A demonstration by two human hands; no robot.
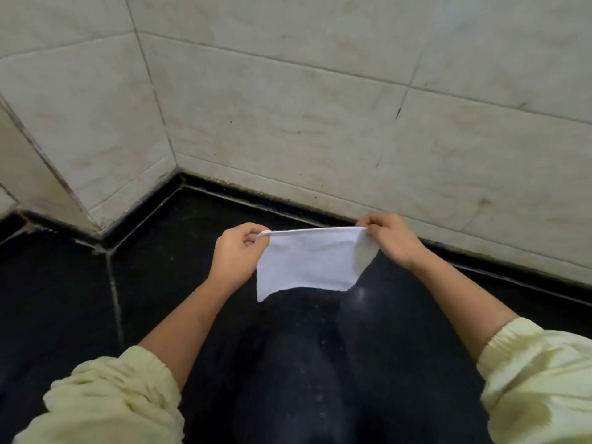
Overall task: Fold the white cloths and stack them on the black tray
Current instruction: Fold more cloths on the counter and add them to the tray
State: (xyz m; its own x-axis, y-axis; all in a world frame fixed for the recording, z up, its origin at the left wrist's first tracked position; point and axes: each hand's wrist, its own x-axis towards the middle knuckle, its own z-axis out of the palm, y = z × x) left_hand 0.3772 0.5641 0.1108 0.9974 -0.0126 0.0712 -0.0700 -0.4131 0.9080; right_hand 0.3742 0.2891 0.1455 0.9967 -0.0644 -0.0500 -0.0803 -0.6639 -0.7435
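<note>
Pale tiled wall [320, 91] fills the top half of the frame, and below it runs a black surface [153, 283], dark and speckled, down to the bottom edge. No tray can be picked out against all that black, so where the stack goes I cannot tell. Yellow sleeves [112, 395] sit in both lower corners, with bare forearms reaching up to centre frame.

And there's the cloth [307, 261], white, held up in the air at the middle of the frame, top edge pulled taut, the rest hanging free. The left hand [235, 251] has fingers curled, pinching the upper left corner. The right hand [390, 238] does the same at the upper right.

Now the risks. The bottom edge hangs crooked, lower at the left, and the right side curls under, so a fold made from here would likely come out skewed. Both grips are just corner pinches. If one slips, the cloth swings down onto that surface.
</note>
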